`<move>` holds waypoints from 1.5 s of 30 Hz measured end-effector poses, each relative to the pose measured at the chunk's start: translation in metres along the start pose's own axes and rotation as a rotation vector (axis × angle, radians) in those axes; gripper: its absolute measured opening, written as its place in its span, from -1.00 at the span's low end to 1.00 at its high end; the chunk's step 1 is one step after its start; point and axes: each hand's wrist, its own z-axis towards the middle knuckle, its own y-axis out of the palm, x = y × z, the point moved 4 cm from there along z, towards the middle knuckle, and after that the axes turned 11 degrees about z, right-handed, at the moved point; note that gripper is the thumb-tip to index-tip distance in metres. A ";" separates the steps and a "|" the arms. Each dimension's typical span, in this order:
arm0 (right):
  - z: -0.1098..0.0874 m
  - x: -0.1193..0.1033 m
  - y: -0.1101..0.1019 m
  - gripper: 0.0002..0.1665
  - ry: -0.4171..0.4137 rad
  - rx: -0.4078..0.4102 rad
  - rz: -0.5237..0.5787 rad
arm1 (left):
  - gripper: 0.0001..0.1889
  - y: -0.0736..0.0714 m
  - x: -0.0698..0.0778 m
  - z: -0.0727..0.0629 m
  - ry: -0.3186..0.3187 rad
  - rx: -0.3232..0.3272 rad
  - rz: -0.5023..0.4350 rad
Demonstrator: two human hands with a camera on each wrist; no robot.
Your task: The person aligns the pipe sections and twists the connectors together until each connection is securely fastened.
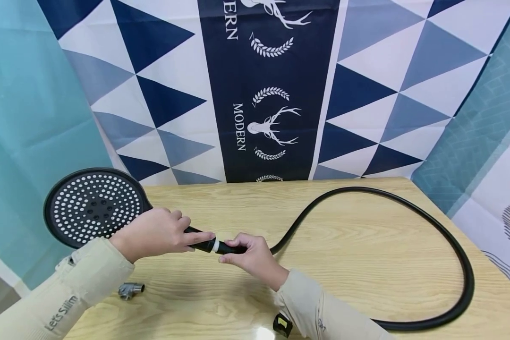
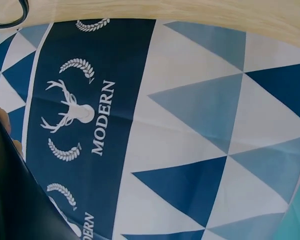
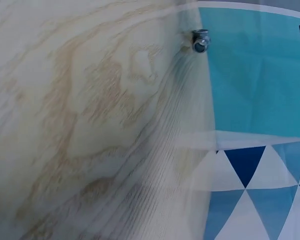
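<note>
My left hand (image 1: 155,233) grips the handle of a round black shower head (image 1: 95,208) dotted with pale nozzles, its index finger lying along the handle. Facing it, my right hand (image 1: 255,257) pinches the end of a black shower hose (image 1: 446,231) between thumb and fingers. A white ring (image 1: 216,245) shows where handle and hose end meet, the two in line above the table. From there the hose loops over the right side of the table and passes behind the right sleeve. In the left wrist view, the black shower head (image 2: 20,200) fills the lower left corner.
A small chrome fitting (image 1: 129,290) lies on the wooden table (image 1: 195,302) below the left forearm. By the right sleeve sits a small black object with a yellow label (image 1: 282,325). Patterned curtain fabric (image 1: 272,94) hangs behind the table.
</note>
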 end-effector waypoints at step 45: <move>0.008 -0.001 0.003 -0.77 -0.124 0.071 -0.079 | -0.52 0.002 -0.004 -0.001 -0.022 -0.041 0.026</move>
